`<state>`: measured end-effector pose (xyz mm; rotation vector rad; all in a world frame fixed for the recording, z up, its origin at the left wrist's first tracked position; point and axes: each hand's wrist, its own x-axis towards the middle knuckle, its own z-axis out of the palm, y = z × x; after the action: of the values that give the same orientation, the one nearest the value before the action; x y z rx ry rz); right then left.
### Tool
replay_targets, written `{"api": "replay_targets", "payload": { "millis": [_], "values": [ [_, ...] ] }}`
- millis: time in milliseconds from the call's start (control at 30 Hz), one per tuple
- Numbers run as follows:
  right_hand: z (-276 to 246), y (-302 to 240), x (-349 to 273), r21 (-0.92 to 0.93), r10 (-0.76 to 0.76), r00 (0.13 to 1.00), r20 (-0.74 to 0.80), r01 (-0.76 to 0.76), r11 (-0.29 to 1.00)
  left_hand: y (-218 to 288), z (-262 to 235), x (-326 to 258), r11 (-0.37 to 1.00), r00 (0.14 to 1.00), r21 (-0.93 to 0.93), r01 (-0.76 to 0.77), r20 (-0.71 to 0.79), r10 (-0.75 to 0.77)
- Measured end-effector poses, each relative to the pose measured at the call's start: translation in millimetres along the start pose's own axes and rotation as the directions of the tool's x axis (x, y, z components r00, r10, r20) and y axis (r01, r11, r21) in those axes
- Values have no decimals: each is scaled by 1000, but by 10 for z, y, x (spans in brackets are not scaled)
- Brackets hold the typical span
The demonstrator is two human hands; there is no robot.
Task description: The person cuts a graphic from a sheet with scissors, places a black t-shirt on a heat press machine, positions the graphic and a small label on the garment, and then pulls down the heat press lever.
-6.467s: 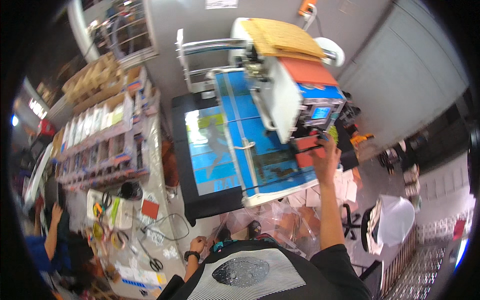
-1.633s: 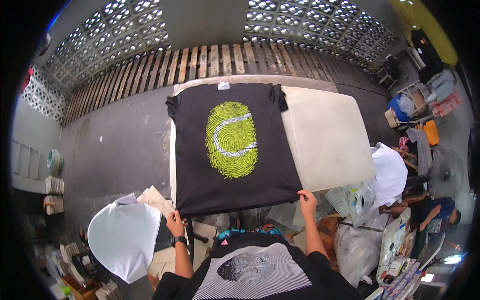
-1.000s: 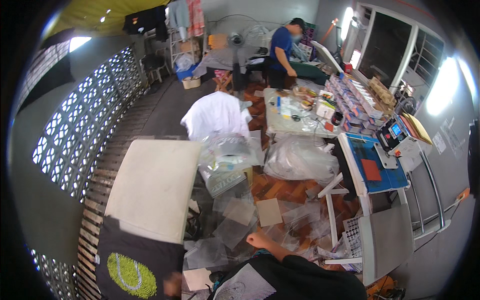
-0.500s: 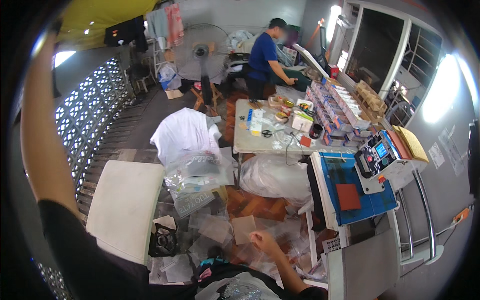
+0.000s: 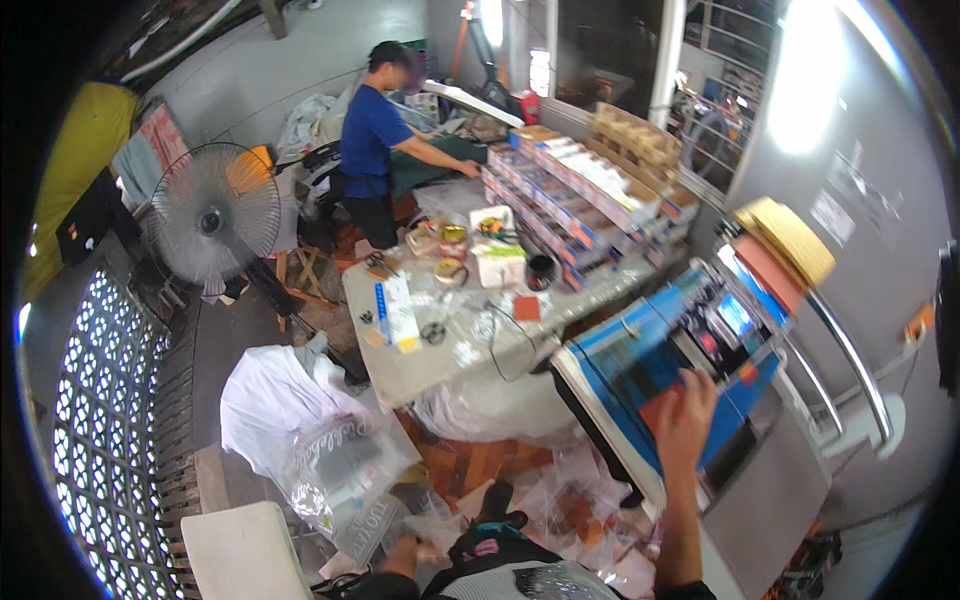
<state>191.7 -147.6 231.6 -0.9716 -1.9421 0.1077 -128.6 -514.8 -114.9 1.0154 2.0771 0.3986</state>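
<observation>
My right hand (image 5: 687,412) reaches over the blue-topped press bed (image 5: 610,365) on the right, its fingers partly spread and bent. Right beside the fingertips lies a red-brown square pad (image 5: 655,408), partly covered by the hand; whether they touch cannot be told. Just beyond stands the press's control box (image 5: 735,318) with a lit blue screen. Low in front of my body is my left hand (image 5: 425,552), small and blurred, its fingers hard to make out. It is nearest to the clear plastic bags (image 5: 365,530) and sheets on the floor.
A cream chair seat (image 5: 245,555) and a white cloth pile (image 5: 285,400) stand left. Ahead, a work table (image 5: 400,365) carries scissors, tape and stacked boxes (image 5: 590,195). A person in blue (image 5: 370,130) works behind it. A standing fan (image 5: 212,220) is at far left.
My view has swung to the right. My left arm, raised at the far left before, is now low in front of me. My right hand has moved from above the floor to the press.
</observation>
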Motion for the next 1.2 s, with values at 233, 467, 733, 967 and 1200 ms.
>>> {"api": "replay_targets", "payload": {
  "millis": [233,467,733,967,1200],
  "values": [
    [678,285,321,-566,85,977,197,42,823,-437,210,422,982,782,54,181,597,-177],
    [752,174,868,-645,407,859,310,-125,754,287,-590,1937,957,829,160,-243,546,119],
    [804,249,804,-627,308,910,277,-71,776,1602,-969,2833,908,986,-384,-167,-62,155],
    [766,260,793,-516,232,907,351,-19,856,480,16,1787,981,873,154,115,456,-174],
    [734,515,745,-518,241,883,404,4,856,189,437,282,857,738,36,514,490,-464]
  ]
}}
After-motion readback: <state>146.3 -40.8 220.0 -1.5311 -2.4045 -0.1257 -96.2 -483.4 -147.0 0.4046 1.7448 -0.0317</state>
